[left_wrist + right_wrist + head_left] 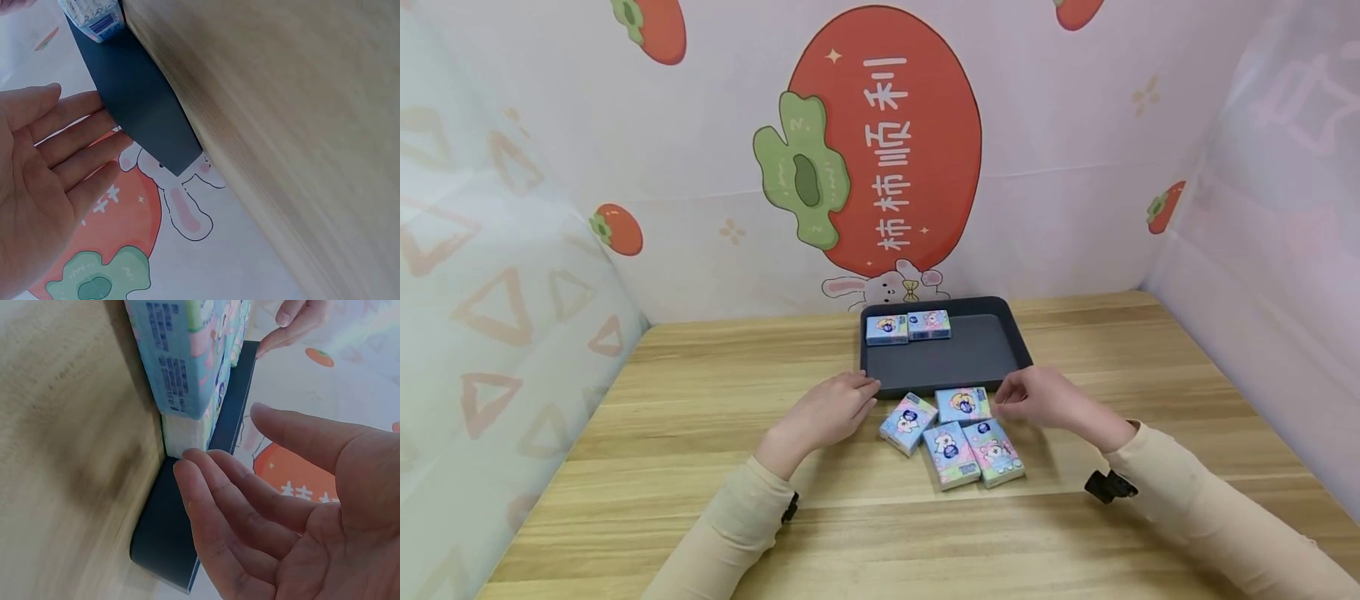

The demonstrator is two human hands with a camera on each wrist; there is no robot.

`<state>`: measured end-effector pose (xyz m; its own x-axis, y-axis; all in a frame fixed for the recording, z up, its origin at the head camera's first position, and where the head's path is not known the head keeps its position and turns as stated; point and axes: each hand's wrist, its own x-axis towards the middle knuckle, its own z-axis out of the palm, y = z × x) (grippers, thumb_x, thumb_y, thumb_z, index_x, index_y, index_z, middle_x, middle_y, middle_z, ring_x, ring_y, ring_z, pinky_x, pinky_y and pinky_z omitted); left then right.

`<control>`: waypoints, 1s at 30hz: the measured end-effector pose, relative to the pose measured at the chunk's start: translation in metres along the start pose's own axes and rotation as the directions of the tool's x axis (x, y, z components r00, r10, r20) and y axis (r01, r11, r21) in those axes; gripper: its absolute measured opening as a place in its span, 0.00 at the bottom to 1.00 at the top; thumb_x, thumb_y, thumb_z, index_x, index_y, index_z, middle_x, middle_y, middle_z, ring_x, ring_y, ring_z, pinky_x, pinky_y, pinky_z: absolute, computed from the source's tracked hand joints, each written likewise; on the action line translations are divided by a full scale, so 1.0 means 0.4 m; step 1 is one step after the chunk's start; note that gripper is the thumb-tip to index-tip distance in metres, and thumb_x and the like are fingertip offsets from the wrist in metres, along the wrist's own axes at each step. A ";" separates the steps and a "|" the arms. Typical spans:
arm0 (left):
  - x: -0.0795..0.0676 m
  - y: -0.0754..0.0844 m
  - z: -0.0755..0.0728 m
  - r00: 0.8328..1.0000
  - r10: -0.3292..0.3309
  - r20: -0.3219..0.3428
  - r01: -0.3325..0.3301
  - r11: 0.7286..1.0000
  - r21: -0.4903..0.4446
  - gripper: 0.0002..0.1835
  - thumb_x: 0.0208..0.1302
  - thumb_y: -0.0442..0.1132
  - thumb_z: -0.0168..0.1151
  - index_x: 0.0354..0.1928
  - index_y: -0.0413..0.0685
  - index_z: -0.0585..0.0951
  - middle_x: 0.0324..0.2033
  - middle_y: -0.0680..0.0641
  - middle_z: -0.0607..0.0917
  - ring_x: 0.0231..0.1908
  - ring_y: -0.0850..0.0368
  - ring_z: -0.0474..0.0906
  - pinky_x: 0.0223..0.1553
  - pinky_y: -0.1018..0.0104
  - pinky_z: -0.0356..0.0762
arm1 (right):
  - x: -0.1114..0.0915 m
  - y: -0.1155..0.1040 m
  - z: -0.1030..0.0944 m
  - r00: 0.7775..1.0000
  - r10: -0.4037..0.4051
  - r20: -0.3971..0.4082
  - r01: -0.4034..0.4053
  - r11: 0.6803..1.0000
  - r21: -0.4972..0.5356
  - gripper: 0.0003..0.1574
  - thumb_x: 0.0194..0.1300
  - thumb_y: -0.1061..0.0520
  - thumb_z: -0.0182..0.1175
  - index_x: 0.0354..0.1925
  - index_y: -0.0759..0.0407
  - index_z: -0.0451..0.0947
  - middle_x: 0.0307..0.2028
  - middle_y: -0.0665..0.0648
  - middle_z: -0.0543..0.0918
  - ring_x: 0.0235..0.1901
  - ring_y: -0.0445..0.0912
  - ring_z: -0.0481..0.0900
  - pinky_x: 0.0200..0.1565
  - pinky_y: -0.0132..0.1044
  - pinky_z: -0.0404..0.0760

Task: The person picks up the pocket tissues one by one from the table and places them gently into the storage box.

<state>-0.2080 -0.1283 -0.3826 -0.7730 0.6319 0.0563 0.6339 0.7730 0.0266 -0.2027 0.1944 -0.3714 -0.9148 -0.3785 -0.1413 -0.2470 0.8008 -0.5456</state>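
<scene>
My left hand (833, 406) rests its straight fingertips at the near left corner of a dark grey tray (940, 367); the left wrist view shows those fingers (90, 122) against the tray's wall. Nothing is in its palm. My right hand (1037, 394) is beside the right end of a blue tissue pack (963, 404) lying along the tray's front edge. Seen from the right wrist, its fingers (206, 481) are slightly bent at the pack's white end (183, 436), with the thumb apart.
Two tissue packs, one (887, 330) at the back left corner and another (929, 324) beside it, stand inside the tray. In front of the tray on the wooden table (700, 467) lie a tilted pack (909, 423) and two side-by-side packs (952, 454). A printed backdrop (1060, 167) stands behind.
</scene>
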 end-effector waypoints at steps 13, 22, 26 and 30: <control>0.000 0.000 -0.003 1.000 0.013 -0.014 -0.013 1.000 0.002 0.19 0.71 0.41 0.51 0.57 0.39 0.78 0.55 0.40 0.80 0.58 0.47 0.75 0.60 0.55 0.73 | -0.036 -0.005 0.020 0.991 0.037 0.128 -0.035 0.999 -0.018 0.24 0.47 0.46 0.73 0.36 0.62 0.82 0.27 0.49 0.83 0.28 0.39 0.76 0.32 0.33 0.78; -0.001 0.002 -0.004 1.000 0.010 -0.016 -0.010 1.000 -0.005 0.18 0.71 0.41 0.51 0.56 0.38 0.78 0.55 0.39 0.80 0.58 0.46 0.75 0.61 0.54 0.73 | -0.041 -0.004 0.038 0.981 0.068 0.179 -0.056 0.996 -0.067 0.30 0.45 0.43 0.74 0.38 0.64 0.81 0.24 0.50 0.78 0.25 0.41 0.71 0.28 0.32 0.71; -0.002 0.003 -0.005 1.000 0.011 -0.017 -0.011 1.000 -0.013 0.18 0.71 0.40 0.51 0.56 0.38 0.78 0.55 0.39 0.80 0.58 0.46 0.75 0.61 0.54 0.72 | -0.038 -0.004 0.043 0.981 0.072 0.183 -0.058 0.995 -0.078 0.29 0.45 0.43 0.74 0.38 0.63 0.81 0.24 0.49 0.77 0.25 0.41 0.70 0.28 0.32 0.70; -0.003 0.003 -0.006 1.000 0.010 -0.019 -0.011 1.000 -0.017 0.18 0.71 0.40 0.51 0.56 0.37 0.78 0.55 0.39 0.80 0.59 0.46 0.74 0.61 0.54 0.72 | -0.035 -0.006 0.046 0.978 0.086 0.190 -0.074 0.995 -0.073 0.27 0.46 0.44 0.74 0.36 0.62 0.79 0.24 0.50 0.77 0.24 0.41 0.70 0.27 0.31 0.69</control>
<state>-0.2062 -0.1282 -0.3802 -0.7657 0.6387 0.0757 0.6425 0.7651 0.0428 -0.1834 0.1891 -0.3833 -0.8553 -0.3892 -0.3421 -0.2016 0.8581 -0.4722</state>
